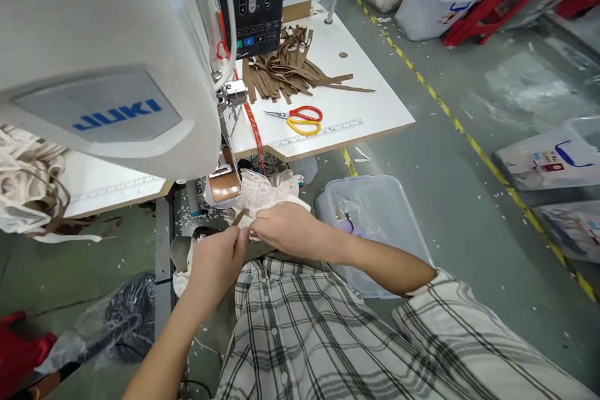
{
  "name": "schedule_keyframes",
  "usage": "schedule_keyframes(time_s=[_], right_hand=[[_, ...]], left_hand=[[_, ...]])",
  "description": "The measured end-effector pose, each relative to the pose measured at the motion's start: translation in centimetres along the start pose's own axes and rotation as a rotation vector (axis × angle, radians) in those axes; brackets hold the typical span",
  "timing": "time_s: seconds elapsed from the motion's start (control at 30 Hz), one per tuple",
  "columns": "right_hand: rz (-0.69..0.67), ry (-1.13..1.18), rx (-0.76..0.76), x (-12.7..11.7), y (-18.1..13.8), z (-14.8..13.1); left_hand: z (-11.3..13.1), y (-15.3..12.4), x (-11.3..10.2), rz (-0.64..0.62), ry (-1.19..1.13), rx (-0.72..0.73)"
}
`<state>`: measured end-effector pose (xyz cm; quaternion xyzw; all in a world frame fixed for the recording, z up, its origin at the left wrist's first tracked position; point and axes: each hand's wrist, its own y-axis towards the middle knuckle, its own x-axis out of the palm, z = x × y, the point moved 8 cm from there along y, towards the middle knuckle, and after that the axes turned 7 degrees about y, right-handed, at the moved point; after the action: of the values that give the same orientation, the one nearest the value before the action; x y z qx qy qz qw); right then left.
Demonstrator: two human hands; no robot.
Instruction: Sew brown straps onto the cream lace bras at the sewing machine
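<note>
A cream lace bra (268, 190) lies bunched over the lap, just below the head of the sewing machine (126, 69). My right hand (285, 231) is closed, its fingertips pinching the near edge of the bra. Beside it my left hand (216, 265) is also closed, thumb against the fingers, with a short brown strap (241, 217) sticking up at its fingertips. The two hands nearly touch, and the exact spot they grip is hidden behind the fingers. Just above them sits the machine's rounded copper-coloured arm end (224, 186).
On the white table (384, 109) lie a heap of brown straps (285, 69) and red-and-yellow scissors (304, 120). Cream and brown strips (28, 181) are piled at left. A clear plastic bin (398, 219) stands right of the lap. More bins (438, 3) and a red stool (497, 6) stand beyond.
</note>
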<state>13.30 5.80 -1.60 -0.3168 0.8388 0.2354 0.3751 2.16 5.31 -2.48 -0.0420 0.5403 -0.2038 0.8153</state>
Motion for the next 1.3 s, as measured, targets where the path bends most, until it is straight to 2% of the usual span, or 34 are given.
schedule_keyframes(time_s=[0.07, 0.13, 0.17, 0.23, 0.3, 0.37, 0.47, 0.6, 0.77, 0.87, 0.97, 1.1, 1.2, 1.27, 1.3], right_hand=[[0.076, -0.157, -0.032, 0.5, 0.3, 0.4], [0.138, -0.183, -0.076, 0.8, 0.5, 0.6], [0.173, -0.166, -0.084, 0.7, 0.5, 0.7], [0.272, -0.087, -0.054, 0.0, 0.2, 0.9], [0.411, 0.025, 0.001, -0.9, -0.3, 1.1], [0.494, 0.121, 0.052, -1.2, -0.7, 1.3], [0.451, 0.184, 0.101, 0.0, -0.4, 1.4], [0.433, 0.136, 0.095, 1.1, 0.0, 1.2], [0.588, 0.053, -0.022, 0.9, -0.7, 0.6], [0.641, 0.072, -0.042, 0.9, -0.9, 0.7], [0.624, 0.172, -0.011, 1.3, -0.6, 1.2], [0.555, 0.272, 0.039, 2.7, -0.5, 1.4], [0.382, 0.19, -0.013, 3.2, -0.2, 2.0], [0.311, 0.077, 0.046, 1.5, 0.0, 4.8], [0.33, 0.01, 0.118, -0.4, 0.1, 7.1]], left_hand=[[-1.4, 0.5, 2.3, -0.162, -0.503, -0.119], [-2.0, 0.6, 3.9, -0.246, -0.973, -0.195], [-2.3, 0.6, 4.3, -0.244, -1.115, -0.227], [-3.0, 0.5, 4.6, -0.195, -1.229, -0.26], [-3.5, 0.2, 4.3, -0.114, -1.229, -0.256], [-3.6, -0.2, 3.5, -0.025, -1.155, -0.228], [-3.4, -0.7, 2.2, 0.078, -0.924, -0.176], [-3.5, -1.0, 1.6, 0.135, -0.726, -0.189], [-4.2, -1.0, 1.9, 0.158, -0.678, -0.206], [-4.1, -0.8, 1.8, 0.181, -0.632, -0.199], [-4.0, -0.7, 1.8, 0.185, -0.595, -0.197], [-4.4, -0.3, 2.2, 0.184, -0.673, -0.198], [-5.2, 0.2, 3.3, 0.117, -0.796, -0.226], [-5.8, 0.5, 4.3, 0.042, -0.901, -0.26], [-6.1, 0.6, 4.7, 0.019, -0.948, -0.275]])
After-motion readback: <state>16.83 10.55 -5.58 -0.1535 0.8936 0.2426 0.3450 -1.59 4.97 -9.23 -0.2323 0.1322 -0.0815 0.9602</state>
